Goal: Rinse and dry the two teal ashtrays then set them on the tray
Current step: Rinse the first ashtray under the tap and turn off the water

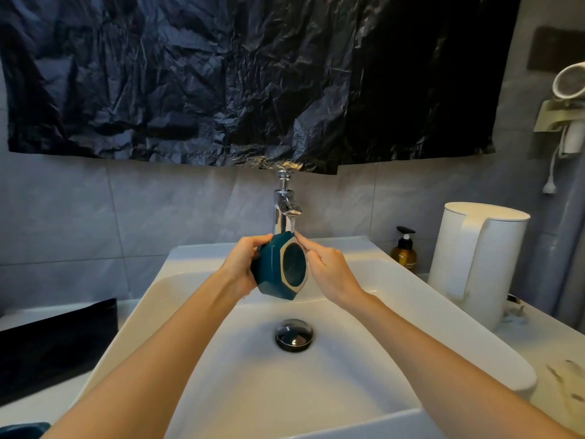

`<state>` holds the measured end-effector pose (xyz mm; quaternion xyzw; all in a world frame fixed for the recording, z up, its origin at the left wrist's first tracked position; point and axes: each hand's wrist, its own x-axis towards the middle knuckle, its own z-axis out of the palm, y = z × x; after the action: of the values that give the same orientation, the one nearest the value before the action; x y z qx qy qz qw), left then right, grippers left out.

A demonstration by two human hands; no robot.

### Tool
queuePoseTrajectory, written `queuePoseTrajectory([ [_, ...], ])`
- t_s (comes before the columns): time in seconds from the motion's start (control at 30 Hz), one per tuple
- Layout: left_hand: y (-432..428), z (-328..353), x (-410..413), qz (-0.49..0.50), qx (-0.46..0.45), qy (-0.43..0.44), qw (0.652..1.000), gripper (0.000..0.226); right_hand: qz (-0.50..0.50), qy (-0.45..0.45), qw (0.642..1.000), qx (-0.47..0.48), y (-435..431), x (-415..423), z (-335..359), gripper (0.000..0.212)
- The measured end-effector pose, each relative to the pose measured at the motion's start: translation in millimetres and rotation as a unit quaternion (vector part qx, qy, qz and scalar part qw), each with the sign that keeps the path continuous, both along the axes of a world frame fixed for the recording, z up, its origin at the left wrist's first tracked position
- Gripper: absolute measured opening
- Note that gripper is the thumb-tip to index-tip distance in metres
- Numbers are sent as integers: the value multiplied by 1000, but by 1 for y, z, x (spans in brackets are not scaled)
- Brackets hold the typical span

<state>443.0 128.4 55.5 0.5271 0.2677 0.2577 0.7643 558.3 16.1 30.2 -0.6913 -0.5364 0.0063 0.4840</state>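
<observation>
**tapwatcher:** While water runs from the faucet (283, 210) onto it, the teal ashtray (278, 267) is held tipped on its side over the sink (190, 312), bowl facing right. The left hand (242, 264) wraps its fingers round the back. The right hand (329, 267) has curled fingers pinching the top rim, right in the stream. So I'd call it rinse of number one, midway at best.

**rinse_guy:** Agreed, early days. No drying yet by the look of it, and no cloth in view either. The black tray (57, 340) on the left counter shows nothing teal on it. That teal object (22, 430) in the bottom-left corner is probably the other ashtray, but it's mostly cut off, so I can't tell if it's wet.

**tapwatcher:** Room's a bathroom: grey tiles, a crinkled black plastic sheet (221, 74) hung above the sink, a white kettle (474, 264) and an amber pump bottle (403, 253) on the right counter, and a hair dryer (569, 83) on the wall.
</observation>
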Motion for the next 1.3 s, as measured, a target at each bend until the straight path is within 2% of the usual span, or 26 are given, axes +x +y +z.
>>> queuePoseTrajectory([
  [0.1, 4, -1, -4, 7, -13, -25, 1000, 22, -25, 8, 999, -27, -2, 2, 0, 42],
  [0.3, 9, 1, -11, -13, -23, -46, 999, 24, 32, 25, 999, 23, 3, -16, 8, 44],
  [0.43, 10, 3, -16, -4, -43, -54, 998, 23, 7, 32, 999, -18, 5, -3, -2, 45],
  [0.67, 8, 8, -18, 22, -96, -79, 992, 22, 23, 124, 992, 4, 9, -13, 6, 43],
  [0.9, 15, 8, -20, 53, -168, -117, 977, 24, 45, 218, 975, 2, 8, -13, 2, 23],
  [1.17, 8, 10, -12, 54, -195, -135, 970, 31, 85, 207, 971, -81, -1, -31, 10, 57],
  [1.3, 2, 13, -5, 55, -193, -146, 969, 36, 101, 216, 968, -81, -15, -30, 5, 51],
])
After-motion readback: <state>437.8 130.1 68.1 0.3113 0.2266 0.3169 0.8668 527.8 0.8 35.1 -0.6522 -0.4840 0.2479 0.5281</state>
